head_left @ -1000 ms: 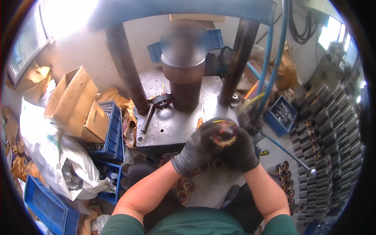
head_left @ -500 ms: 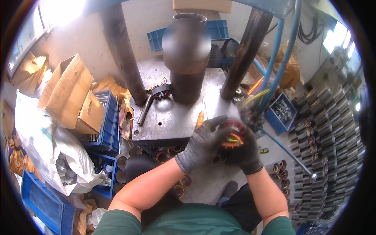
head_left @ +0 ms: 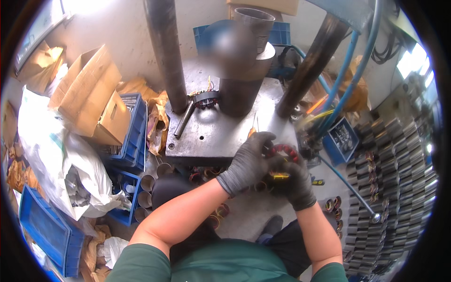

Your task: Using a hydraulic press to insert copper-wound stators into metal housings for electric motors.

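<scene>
Both my hands wear dark grey gloves and hold a ring-shaped motor stator point(head_left: 285, 150) with red coil windings, in front of the metal plate's near edge. My left hand point(head_left: 248, 163) grips its left side, fingers curled near the rim. Around the right and lower side my right hand point(head_left: 297, 184) is closed. Yellow lead wires point(head_left: 281, 176) show between the hands; the fingers hide much of the stator. A screwdriver-like tool with an orange handle point(head_left: 252, 132) lies on the plate just beyond my left hand. A second stator point(head_left: 206, 99) rests against the thick steel cylinder point(head_left: 239, 96).
A metal rod point(head_left: 185, 121) lies on the press plate point(head_left: 211, 144), between two steel columns point(head_left: 167, 56). Cardboard boxes point(head_left: 87, 91) and blue crates point(head_left: 49, 230) crowd the left. Stacked metal cylinders point(head_left: 394, 188) fill the right, beside a blue bin of parts point(head_left: 340, 140).
The head view has shifted, so the plate sits farther right and higher. The stator has turned in my hands: its red windings show more at the top and fewer wires are visible.
</scene>
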Tool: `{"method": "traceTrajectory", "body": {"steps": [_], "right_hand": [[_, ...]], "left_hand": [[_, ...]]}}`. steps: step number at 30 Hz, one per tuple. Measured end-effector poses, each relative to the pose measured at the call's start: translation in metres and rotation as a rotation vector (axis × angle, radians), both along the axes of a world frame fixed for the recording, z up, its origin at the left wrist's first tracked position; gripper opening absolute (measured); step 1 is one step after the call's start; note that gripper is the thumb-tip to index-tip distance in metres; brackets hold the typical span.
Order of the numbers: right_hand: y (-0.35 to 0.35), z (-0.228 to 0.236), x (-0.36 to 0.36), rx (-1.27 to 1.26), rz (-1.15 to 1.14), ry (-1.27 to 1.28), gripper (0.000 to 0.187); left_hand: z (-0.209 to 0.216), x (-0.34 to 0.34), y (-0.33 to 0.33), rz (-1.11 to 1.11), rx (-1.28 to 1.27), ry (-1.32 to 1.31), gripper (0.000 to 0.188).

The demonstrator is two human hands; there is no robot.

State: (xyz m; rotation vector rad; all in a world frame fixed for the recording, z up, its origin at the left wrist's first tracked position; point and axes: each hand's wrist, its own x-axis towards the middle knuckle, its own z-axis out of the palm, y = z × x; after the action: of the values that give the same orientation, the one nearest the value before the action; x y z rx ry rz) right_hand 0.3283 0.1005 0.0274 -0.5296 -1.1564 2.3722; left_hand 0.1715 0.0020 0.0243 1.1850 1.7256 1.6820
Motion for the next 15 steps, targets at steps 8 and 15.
{"method": "traceTrajectory", "body": {"steps": [8,15], "right_hand": [[-0.021,0.01,-0.008,0.306,-0.063,-0.119,0.07],[-0.021,-0.006,-0.009,0.513,-0.122,-0.164,0.079]], "left_hand": [[-0.006,-0.013,0.006,-0.005,-0.086,0.185,0.045],[-0.009,-0.007,0.007,0.066,-0.155,0.242,0.041]]}}
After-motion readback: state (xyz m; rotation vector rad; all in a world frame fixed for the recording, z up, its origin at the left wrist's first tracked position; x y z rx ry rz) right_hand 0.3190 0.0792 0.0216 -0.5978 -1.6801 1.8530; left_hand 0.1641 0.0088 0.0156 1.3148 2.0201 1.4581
